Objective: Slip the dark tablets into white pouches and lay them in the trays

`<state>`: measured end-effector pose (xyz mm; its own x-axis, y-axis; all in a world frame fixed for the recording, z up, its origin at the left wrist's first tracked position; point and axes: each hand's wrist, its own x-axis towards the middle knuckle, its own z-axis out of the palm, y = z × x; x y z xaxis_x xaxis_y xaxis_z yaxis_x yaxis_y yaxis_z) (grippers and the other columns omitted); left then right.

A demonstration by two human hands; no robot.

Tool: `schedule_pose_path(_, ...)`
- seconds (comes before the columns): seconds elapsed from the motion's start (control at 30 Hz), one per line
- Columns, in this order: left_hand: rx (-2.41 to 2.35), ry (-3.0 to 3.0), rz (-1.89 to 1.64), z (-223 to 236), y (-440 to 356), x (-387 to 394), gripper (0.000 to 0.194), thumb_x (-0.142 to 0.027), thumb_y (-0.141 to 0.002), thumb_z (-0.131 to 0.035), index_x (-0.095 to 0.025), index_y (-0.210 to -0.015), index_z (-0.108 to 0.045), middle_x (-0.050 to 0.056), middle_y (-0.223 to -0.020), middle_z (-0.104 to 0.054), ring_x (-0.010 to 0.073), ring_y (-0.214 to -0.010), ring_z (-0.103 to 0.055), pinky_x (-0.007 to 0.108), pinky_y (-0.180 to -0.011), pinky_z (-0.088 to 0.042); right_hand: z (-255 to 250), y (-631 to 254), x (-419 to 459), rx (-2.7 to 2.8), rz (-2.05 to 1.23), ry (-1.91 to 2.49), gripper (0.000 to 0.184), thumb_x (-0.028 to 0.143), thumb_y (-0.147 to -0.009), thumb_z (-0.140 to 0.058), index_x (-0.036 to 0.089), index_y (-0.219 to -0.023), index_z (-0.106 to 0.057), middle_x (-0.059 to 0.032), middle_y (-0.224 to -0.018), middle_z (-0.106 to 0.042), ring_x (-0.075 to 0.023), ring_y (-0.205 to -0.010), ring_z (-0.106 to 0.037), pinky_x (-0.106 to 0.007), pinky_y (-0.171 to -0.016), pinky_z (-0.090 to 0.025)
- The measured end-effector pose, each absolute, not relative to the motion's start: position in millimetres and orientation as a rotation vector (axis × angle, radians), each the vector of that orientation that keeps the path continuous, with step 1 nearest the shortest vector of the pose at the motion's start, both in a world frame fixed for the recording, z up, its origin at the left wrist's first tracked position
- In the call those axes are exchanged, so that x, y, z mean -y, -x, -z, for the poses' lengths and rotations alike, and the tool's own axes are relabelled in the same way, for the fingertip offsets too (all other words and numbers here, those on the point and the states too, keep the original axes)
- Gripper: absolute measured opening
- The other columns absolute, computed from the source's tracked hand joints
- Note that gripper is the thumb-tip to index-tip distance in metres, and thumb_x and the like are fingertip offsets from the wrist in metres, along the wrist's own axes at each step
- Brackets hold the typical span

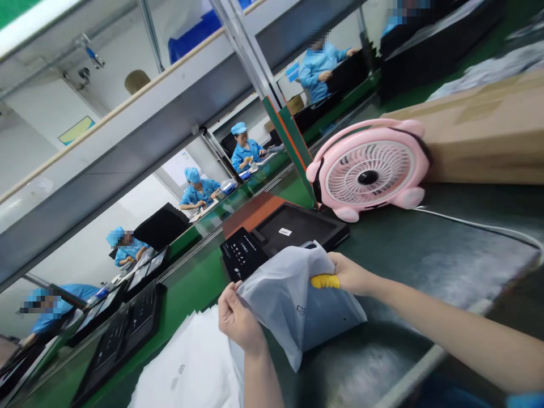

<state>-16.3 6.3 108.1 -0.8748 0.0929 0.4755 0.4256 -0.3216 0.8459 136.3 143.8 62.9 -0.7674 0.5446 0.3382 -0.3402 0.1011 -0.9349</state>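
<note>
My left hand (238,320) pinches the near corner of a translucent grey plastic bag (293,306) with a dark flat item inside it. My right hand (351,275) grips the bag's far edge; a yellow cot covers one of its fingers (325,281). The bag is held just above the dark worktop. Right behind it lie a black flat panel with white print (242,255) and a black tray (297,226) bearing a small white label.
A pink desk fan (369,170) stands behind the tray, its white cord (480,226) running right. A cardboard box (488,130) lies behind the fan. A stack of white bags (187,368) sits at lower left. Several people in blue work along the green conveyor (191,283).
</note>
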Motion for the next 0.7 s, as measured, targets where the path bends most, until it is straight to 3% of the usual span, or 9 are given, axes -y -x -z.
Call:
schedule_pose_path(0.17, 1.380, 0.976, 2.380, -135.9, 31.9, 5.8, 0.029, -0.045, -0.077, -0.057, -0.018, -0.066, -0.052, -0.005, -0.052, -0.047, 0.0100, -0.063, -0.053, 0.023, -0.066, -0.044, -62.8, -135.9, -142.5, 1.650, -1.690, 0.130, 0.046, 0.048, -0.055, -0.075, 0.010, -0.078, -0.064, -0.0048, -0.072, -0.064, -0.0159, -0.067, -0.058, -0.030, -0.067, -0.049)
schedule_pose_path(0.27, 1.478, 1.403, 2.087, -137.4, 35.8, 15.0, 0.034, -0.050, -0.071, -0.063, -0.018, -0.082, -0.059, 0.001, -0.071, -0.059, 0.0151, -0.076, -0.058, 0.028, -0.073, -0.047, -63.7, -135.2, -140.7, 1.635, -1.618, 0.136, 0.043, 0.048, -0.060, -0.071, 0.011, -0.078, -0.062, -0.0050, -0.073, -0.064, -0.0157, -0.067, -0.058, -0.029, -0.066, -0.048)
schedule_pose_path(0.37, 1.590, 1.596, 1.549, -124.5, 35.6, 20.0, 0.035, -0.037, -0.069, -0.069, -0.019, -0.098, -0.062, 0.008, -0.093, -0.064, 0.0208, -0.089, -0.060, 0.033, -0.077, -0.049, -64.4, -134.1, -140.6, 1.679, -1.603, 0.117, 0.041, 0.047, -0.060, -0.072, 0.011, -0.077, -0.062, -0.0046, -0.073, -0.063, -0.0159, -0.068, -0.057, -0.028, -0.065, -0.048)
schedule_pose_path(0.43, 1.433, 1.574, 1.378, -115.9, 35.2, 20.1, 0.017, -0.021, -0.075, -0.064, -0.021, -0.092, -0.065, 0.006, -0.089, -0.065, 0.0203, -0.091, -0.060, 0.034, -0.078, -0.049, -63.4, -132.7, -140.7, 1.677, -1.614, 0.112, 0.042, 0.048, -0.060, -0.072, 0.012, -0.078, -0.062, -0.0038, -0.072, -0.062, -0.0155, -0.068, -0.057, -0.028, -0.065, -0.048)
schedule_pose_path(0.5, 1.234, 1.540, 1.370, -111.9, 34.7, 18.7, 0.017, -0.010, -0.077, -0.058, -0.022, -0.087, -0.065, 0.004, -0.084, -0.066, 0.0192, -0.090, -0.060, 0.035, -0.077, -0.049, -61.5, -131.0, -140.7, 1.635, -1.624, 0.142, 0.044, 0.051, -0.060, -0.071, 0.013, -0.078, -0.061, -0.0026, -0.071, -0.061, -0.0144, -0.065, -0.055, -0.028, -0.064, -0.048)
schedule_pose_path(0.7, 1.347, 1.623, 1.407, -114.9, 30.7, 16.1, 0.010, -0.019, -0.084, -0.047, -0.021, -0.078, -0.055, 0.002, -0.071, -0.064, 0.0199, -0.094, -0.058, 0.041, -0.085, -0.044, -58.3, -128.3, -141.4, 1.634, -1.632, 0.189, 0.044, 0.051, -0.057, -0.072, 0.013, -0.076, -0.061, -0.0013, -0.069, -0.059, -0.0130, -0.063, -0.052, -0.027, -0.061, -0.046)
